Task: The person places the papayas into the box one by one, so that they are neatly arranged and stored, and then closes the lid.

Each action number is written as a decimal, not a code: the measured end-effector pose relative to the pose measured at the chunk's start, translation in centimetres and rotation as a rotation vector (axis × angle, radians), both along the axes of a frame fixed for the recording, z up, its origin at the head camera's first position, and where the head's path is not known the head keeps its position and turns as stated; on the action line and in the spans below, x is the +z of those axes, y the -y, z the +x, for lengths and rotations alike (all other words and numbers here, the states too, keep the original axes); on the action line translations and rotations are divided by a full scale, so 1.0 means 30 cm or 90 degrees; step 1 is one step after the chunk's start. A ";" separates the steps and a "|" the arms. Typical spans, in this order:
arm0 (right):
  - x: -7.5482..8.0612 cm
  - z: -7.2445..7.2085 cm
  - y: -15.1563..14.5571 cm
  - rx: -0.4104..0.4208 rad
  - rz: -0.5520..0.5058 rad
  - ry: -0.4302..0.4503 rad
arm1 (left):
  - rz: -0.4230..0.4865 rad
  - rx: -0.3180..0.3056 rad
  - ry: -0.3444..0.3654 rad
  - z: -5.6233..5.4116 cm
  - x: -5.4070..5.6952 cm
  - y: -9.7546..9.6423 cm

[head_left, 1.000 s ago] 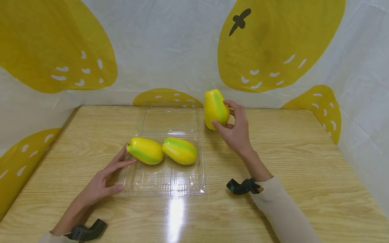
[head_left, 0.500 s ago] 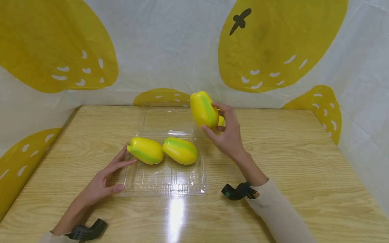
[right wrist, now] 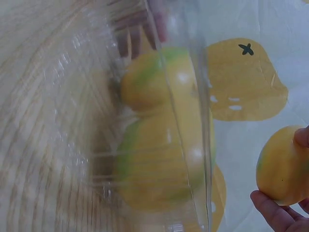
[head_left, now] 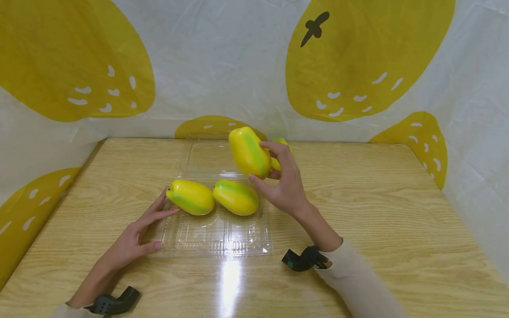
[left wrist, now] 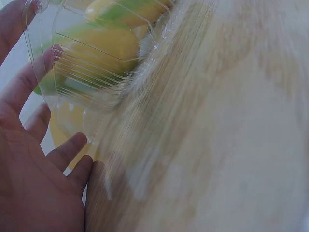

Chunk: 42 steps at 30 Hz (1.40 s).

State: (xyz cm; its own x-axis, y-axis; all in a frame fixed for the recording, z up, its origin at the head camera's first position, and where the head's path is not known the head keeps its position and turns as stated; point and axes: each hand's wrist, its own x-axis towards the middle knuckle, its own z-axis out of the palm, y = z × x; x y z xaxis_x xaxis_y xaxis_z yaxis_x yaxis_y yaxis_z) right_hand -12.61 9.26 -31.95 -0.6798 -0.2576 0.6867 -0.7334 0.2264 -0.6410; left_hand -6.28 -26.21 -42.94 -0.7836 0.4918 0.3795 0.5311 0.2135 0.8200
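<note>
Two yellow papayas with green stripes, one on the left [head_left: 190, 197] and one on the right [head_left: 236, 198], lie side by side in the clear plastic clamshell container [head_left: 199, 247]. My left hand [head_left: 129, 243] rests at the container's left side with fingers spread, fingertips right at the rim and the left papaya's end. Raised over the back of the container, a third papaya [head_left: 247, 152] is gripped between the thumb and fingers of my right hand [head_left: 287, 183]. The right wrist view also shows this held papaya [right wrist: 280, 166], at its right edge.
Partly hidden behind my right hand, another papaya [head_left: 281, 141] stands near the table's back edge. The container's lid [head_left: 210, 154] lies folded open toward the back of the wooden table [head_left: 377, 198]. A fruit-printed cloth [head_left: 218, 57] hangs behind.
My right hand has carried its papaya leftward, from beside the container to above its back part. The papaya behind that hand has come into view. My left hand has stayed put.
</note>
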 end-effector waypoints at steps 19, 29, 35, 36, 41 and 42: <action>-0.089 0.020 0.089 0.099 0.025 -0.033 | -0.003 0.000 0.007 -0.004 -0.007 0.000; -0.103 0.058 0.152 0.169 0.037 -0.038 | 0.012 -0.005 0.023 -0.001 -0.005 -0.002; -0.114 0.080 0.178 0.217 0.070 -0.019 | 0.010 -0.005 0.030 0.001 0.002 -0.004; -0.116 0.081 0.181 0.223 0.078 -0.024 | 0.005 0.000 0.034 0.002 0.002 -0.003; -0.128 0.084 0.197 0.223 0.130 -0.084 | -0.031 0.030 0.053 0.009 0.002 0.001; -0.130 0.085 0.200 0.218 0.141 -0.095 | -0.036 0.035 0.053 0.011 0.001 0.002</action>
State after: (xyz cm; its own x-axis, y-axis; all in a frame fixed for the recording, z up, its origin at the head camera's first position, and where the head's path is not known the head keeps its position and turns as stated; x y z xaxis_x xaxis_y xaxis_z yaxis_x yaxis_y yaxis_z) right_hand -10.06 3.25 -35.86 -0.4266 -0.6034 0.6737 -0.8711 0.0739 -0.4854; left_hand -5.96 -26.26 -42.90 -0.8380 0.4653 0.2849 0.4475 0.2875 0.8468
